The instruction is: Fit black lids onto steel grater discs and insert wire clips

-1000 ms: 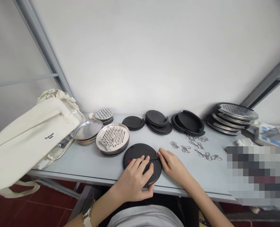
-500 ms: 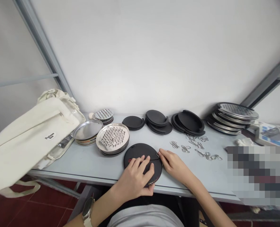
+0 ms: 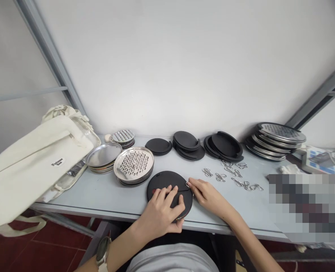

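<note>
Hardly anything has moved since the earlier frame — the left hand still clasps the black disc near the front edge of the table, while the right hand rests at a small wire clip on the disc's rim, its grip unclear.

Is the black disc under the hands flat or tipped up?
Flat: the black disc lies on the table, left hand on top, right hand at its edge.

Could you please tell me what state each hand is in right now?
Left hand: closed on the black round disc, holding it.
Right hand: pinching a small metal clip at the disc's edge.
</note>
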